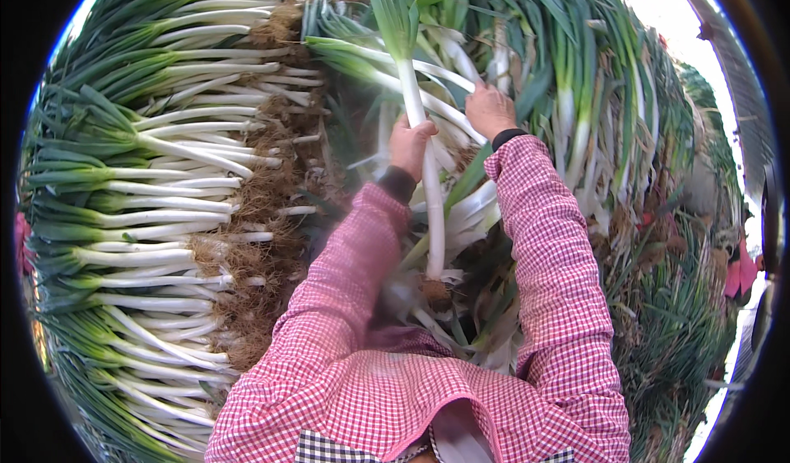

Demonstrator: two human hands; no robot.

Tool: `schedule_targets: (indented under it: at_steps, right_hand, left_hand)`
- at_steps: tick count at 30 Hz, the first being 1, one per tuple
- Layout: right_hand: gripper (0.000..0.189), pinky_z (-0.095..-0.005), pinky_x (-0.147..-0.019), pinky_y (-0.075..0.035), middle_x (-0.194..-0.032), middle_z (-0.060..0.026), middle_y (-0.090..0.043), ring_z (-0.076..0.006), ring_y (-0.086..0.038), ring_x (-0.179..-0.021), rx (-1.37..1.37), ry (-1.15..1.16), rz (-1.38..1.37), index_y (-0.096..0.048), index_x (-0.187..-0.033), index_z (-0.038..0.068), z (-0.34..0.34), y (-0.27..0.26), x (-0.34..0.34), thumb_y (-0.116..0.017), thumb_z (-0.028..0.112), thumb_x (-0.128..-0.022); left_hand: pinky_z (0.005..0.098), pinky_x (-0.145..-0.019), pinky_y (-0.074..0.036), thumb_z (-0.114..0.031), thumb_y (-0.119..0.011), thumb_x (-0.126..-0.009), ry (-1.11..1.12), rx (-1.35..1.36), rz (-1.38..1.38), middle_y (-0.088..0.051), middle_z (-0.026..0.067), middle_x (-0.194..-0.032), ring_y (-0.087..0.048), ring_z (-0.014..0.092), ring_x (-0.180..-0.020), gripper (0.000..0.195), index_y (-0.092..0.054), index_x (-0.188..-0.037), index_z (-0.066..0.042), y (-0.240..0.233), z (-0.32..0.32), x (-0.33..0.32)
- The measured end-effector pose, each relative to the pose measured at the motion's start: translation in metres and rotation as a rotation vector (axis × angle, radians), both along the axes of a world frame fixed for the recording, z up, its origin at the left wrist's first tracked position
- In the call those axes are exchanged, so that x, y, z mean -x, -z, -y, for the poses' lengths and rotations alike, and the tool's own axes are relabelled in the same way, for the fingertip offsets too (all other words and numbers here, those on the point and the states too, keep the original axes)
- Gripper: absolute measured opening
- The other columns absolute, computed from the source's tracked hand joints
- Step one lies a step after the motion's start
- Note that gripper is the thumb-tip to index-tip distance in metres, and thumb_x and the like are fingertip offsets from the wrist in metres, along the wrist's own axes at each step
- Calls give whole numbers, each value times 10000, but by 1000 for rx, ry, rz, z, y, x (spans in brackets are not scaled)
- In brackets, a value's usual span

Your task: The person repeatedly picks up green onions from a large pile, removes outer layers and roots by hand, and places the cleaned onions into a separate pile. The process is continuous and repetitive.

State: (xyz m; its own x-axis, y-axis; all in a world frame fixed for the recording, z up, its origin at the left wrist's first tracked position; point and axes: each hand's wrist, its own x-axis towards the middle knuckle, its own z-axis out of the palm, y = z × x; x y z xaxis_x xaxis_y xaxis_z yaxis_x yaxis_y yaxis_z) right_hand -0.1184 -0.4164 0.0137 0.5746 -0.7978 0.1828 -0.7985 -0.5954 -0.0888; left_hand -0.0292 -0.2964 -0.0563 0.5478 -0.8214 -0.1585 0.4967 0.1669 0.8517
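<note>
My left hand (pixel 410 145) is closed around the white shaft of a long green onion (pixel 436 222). The stalk stands nearly upright in the picture, green leaves at the top and a root end at the bottom. To the right, my right hand (pixel 490 110) is at the pale shaft of another green onion (pixel 432 68), whose leaves point left; its fingers are partly hidden, so I cannot tell how firmly they grip. Loose stalks and peeled, pale outer leaves (pixel 472 216) lie below and between my forearms.
On the left, green onions with smooth white shafts (pixel 154 218) lie in stacked rows, brown roots (pixel 253 265) facing inward. Leafy, untidy green onions (pixel 574 92) are heaped at the upper right, with more (pixel 666 315) at the lower right. Pink clothing (pixel 740 271) shows at the far right edge.
</note>
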Motion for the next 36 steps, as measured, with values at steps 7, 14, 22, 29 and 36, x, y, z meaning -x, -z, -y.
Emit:
schedule_targets:
  at_steps: [7,14,22,29,36]
  right_hand:
    - [439,-406,-797,-451,-900,-238,-615,-349,-598,-886,-306,44,-128,-623,-941,0,-39,-67,28,-504,375,-747]
    - [343,-403,-679,-459,-702,-192,-604,-312,-608,-690,-76,-178,-272,-580,-838,-29,-101,-91,84,-546,312,-827]
    - [191,-394,-571,-484,-711,-157,-588,-304,-605,-651,-159,-373,-85,-504,-850,24,-144,-61,84,-503,215,-864]
    - [412,-350,-508,-465,-657,-91,-559,-256,-580,-555,123,-347,-188,-472,-1139,32,-175,-41,144,-617,191,-788]
    - [352,-398,-555,-467,-736,-220,-589,-365,-588,-615,-302,444,-329,-490,-1195,57,-211,-102,261,-526,122,-851]
  left_hand:
    - [328,-666,-486,-26,-524,-677,6,195,-663,-489,73,-864,-526,195,-764,259,-450,-923,-49,19,21,-22]
    - [345,-690,-470,-80,-506,-710,26,157,-667,-545,94,-788,-550,223,-738,158,-528,-843,2,8,8,-17]
    - [380,-654,-477,-224,-538,-865,61,231,-906,-494,106,-806,-508,220,-700,289,-412,-987,7,-5,-5,-20]
    - [363,-571,-464,-44,-460,-812,167,145,-900,-469,106,-747,-480,210,-616,95,-437,-880,18,16,8,0]
    - [360,-632,-465,-69,-449,-796,134,122,-711,-490,106,-666,-493,244,-601,122,-457,-814,51,45,18,-55]
